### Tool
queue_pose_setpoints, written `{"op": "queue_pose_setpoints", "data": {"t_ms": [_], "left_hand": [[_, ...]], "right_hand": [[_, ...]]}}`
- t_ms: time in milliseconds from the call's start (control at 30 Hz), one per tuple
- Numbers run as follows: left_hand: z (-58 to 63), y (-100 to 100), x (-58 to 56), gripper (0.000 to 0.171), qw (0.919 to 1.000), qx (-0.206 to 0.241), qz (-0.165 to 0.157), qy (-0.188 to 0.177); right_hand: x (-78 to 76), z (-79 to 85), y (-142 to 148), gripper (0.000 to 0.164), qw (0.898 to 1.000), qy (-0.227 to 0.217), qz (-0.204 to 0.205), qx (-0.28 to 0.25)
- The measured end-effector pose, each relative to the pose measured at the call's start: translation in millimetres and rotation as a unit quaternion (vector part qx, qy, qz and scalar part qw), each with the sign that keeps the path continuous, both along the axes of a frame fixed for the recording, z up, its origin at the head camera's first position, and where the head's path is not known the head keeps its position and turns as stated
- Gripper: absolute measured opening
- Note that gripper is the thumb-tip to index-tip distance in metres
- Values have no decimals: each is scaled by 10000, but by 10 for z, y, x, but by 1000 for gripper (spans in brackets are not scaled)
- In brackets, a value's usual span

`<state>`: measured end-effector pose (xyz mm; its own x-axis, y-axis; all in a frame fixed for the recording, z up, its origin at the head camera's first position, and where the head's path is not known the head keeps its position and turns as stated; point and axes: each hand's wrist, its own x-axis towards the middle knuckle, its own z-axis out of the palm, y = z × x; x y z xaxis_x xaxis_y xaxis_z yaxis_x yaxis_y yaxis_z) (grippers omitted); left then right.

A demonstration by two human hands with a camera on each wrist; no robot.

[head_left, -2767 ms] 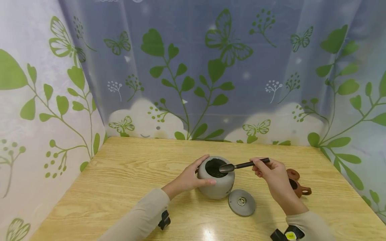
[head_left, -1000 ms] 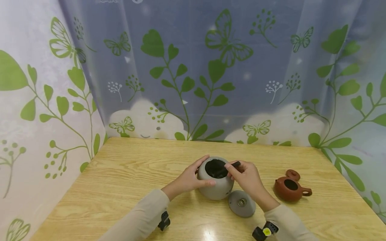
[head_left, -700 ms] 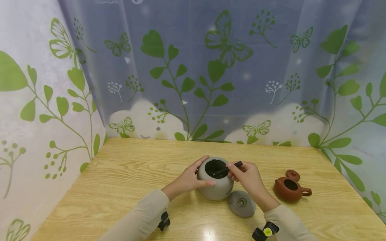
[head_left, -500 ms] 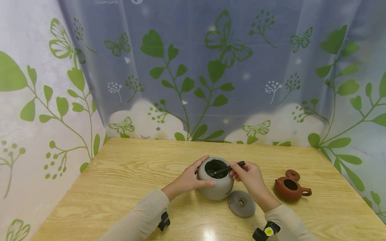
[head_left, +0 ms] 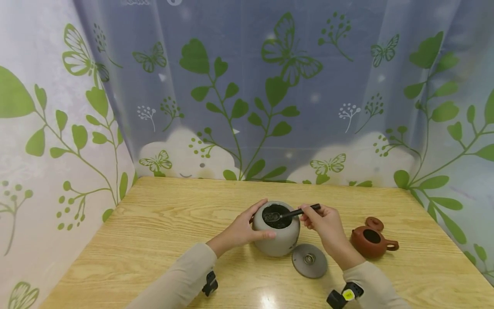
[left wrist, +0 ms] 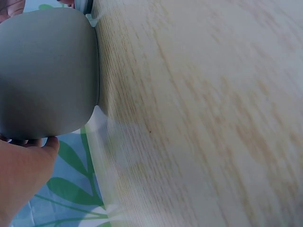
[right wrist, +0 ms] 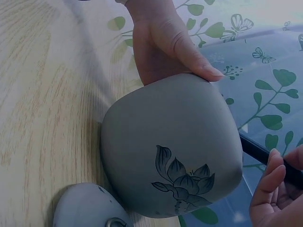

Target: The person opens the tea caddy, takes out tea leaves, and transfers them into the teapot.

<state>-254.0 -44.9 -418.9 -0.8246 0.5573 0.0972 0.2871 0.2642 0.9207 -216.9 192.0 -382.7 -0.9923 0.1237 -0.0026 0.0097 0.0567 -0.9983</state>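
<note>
A round grey ceramic jar (head_left: 277, 243) stands uncovered on the table. My left hand (head_left: 240, 228) holds its left side, thumb in front and fingers behind. In the right wrist view the jar shows a dark lotus drawing (right wrist: 185, 178). My right hand (head_left: 327, 225) pinches the black handle of a small scoop (head_left: 296, 213) at the jar's right. The scoop's bowl (head_left: 272, 217) lies at the jar's mouth and bears dark loose bits, probably tea leaves. The jar's grey lid (head_left: 310, 262), with a ring knob, rests on the table in front of it.
A reddish-brown teapot (head_left: 368, 249) without its lid stands to the right, handle pointing right. Its small brown lid (head_left: 375, 223) lies just behind it. The wooden table (head_left: 166, 201) ends at a patterned cloth backdrop (head_left: 239, 86).
My right hand moved left and dipped the scoop into the jar. Since then it has drawn back slightly right, and the scoop's bowl has risen with dark bits in it. My left hand stayed put.
</note>
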Motion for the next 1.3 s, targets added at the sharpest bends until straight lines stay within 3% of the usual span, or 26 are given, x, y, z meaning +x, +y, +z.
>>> {"op": "queue_pose_setpoints", "data": {"t_ms": [1100,1300], "left_hand": [[-39,-9,-12,91,9999,51,9,-124],[-40,-2,-11,92,10000,37,22,-77]], "right_hand": [[98,138,254,32,9995,199,-180,-138],[154,197,346,28,9989,225,-179,-375]]}}
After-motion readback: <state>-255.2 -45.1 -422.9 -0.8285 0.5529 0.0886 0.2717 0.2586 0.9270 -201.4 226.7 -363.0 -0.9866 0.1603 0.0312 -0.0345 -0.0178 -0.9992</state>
